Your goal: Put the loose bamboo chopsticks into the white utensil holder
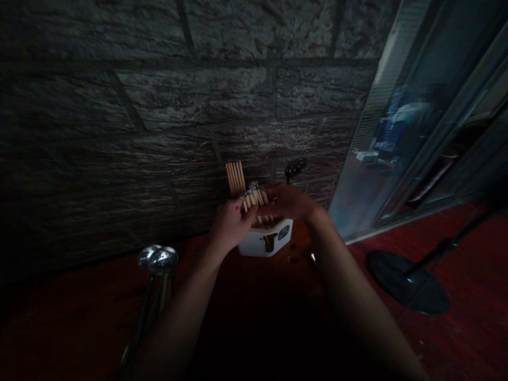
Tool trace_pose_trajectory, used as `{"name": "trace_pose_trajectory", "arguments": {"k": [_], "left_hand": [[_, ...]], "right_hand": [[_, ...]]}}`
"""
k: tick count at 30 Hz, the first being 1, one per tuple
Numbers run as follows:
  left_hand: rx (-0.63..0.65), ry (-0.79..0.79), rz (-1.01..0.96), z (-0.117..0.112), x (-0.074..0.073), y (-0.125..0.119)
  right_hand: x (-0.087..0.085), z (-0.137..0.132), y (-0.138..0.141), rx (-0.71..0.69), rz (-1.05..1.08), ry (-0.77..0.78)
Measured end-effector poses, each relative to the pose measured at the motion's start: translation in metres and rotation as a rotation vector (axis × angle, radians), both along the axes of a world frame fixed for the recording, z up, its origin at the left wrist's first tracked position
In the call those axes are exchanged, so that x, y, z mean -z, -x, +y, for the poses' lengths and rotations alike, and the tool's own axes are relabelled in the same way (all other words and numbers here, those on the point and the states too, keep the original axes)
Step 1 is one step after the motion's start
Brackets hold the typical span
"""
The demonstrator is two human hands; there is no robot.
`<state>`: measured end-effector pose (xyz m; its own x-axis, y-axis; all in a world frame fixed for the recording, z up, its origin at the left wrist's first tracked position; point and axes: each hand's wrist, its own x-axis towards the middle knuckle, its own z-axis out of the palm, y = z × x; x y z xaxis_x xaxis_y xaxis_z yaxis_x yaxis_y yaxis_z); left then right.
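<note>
Both closed now: my left hand (229,225) and right hand (288,201) grip a bundle of pale wooden chopsticks (255,200), tilted just above the white plastic holder (254,244) against the grey stone wall (159,106).

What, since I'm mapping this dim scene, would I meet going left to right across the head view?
Shiny metal ladles → left hand → right hand → round black stand base. The chopsticks and white holder overlap both hands, so they are left out.
</note>
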<state>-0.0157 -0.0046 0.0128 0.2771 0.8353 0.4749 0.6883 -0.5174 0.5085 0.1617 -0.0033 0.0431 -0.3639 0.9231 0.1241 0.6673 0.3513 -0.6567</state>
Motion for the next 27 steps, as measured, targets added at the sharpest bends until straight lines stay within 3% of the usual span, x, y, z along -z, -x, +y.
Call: {"name": "trace_pose_trajectory", "arguments": {"k": [13,19,27], "left_hand": [[0.124,0.002,-0.142,0.01,0.012,-0.001],[0.099,0.039,-0.138,0.011,0.013,-0.001],[0.05,0.054,-0.104,0.008,0.009,-0.002]], "right_hand": [[-0.002,-0.001,-0.003,-0.001,-0.081,-0.049],[-0.005,-0.003,-0.002,-0.06,-0.09,-0.044],[-0.005,0.001,-0.003,0.012,-0.192,-0.047]]}}
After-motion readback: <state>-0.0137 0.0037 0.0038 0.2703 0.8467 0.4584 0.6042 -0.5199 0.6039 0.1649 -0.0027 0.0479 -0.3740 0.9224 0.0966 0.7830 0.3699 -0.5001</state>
